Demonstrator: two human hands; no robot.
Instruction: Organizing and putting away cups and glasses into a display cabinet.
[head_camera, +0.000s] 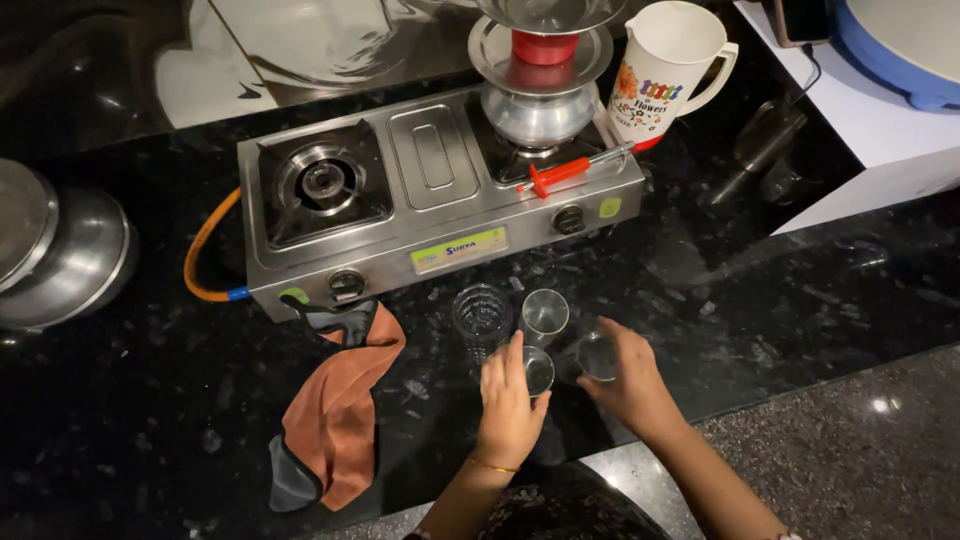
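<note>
Black granite counter (800, 300) fills the head view. At lower centre, the left hand (508, 405) curls its fingers around a small clear glass (538, 370), while the right hand (630, 380) cups a second glass (597, 356) just beside it. Two more glasses (481, 310) (545, 314) stand just above, in front of a steel two-burner stove (430, 190). A rust-coloured cloth (340, 410) lies at lower left; a white jug (665, 70) stands at upper right.

At twelve o'clock, a silvery steel stove (430, 190) sits on black speckled counter (800, 300). A rust-orange cloth (340, 410) lies at eight o'clock; the white jug (665, 70) bears flowers.
</note>
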